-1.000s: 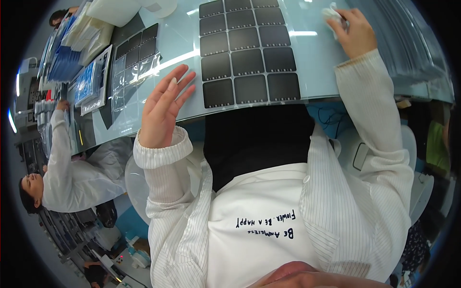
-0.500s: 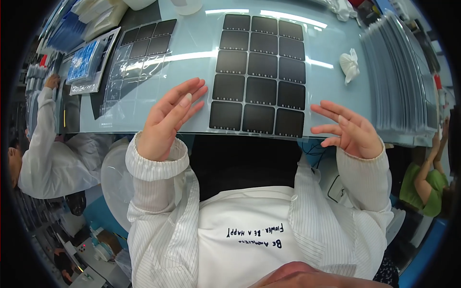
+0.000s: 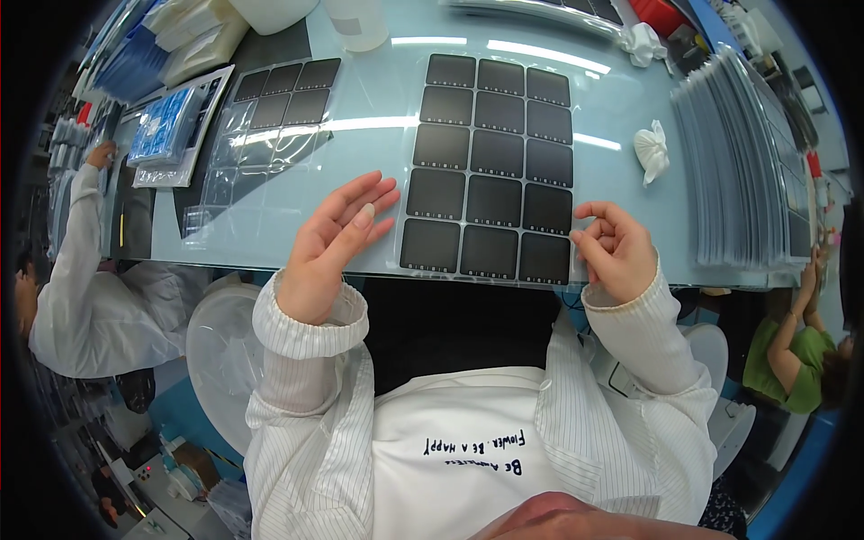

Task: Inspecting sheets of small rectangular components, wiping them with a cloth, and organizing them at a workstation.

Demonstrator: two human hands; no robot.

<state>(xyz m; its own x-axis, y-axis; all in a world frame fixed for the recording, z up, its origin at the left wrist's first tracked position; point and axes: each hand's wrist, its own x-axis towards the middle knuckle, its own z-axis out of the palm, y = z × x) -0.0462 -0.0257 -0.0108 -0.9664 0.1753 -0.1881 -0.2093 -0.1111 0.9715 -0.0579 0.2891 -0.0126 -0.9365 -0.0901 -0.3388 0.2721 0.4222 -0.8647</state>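
A clear plastic sheet [image 3: 466, 171] with rows of black rectangular panels lies flat on the pale, glossy table, its near end by the table's front edge. My left hand [image 3: 337, 247] is beside its left edge, fingers stretched out and holding nothing. At the right edge, my right hand [image 3: 619, 256] has its thumb and forefinger brought together, with the tips at the sheet's margin; they appear to pinch it. The other right fingers are curled.
Another clear sheet [image 3: 261, 162], partly filled with black panels, lies to the left beside a blue pack [image 3: 160, 129]. Crumpled white tissue [image 3: 652, 151] and a tall stack of clear sheets [image 3: 727, 171] are on the right. Co-workers sit at both sides.
My right hand has moved left to the sheet's edge, and its spread fingers have closed. My left hand stays open beside the sheet. The whole view has shifted slightly.
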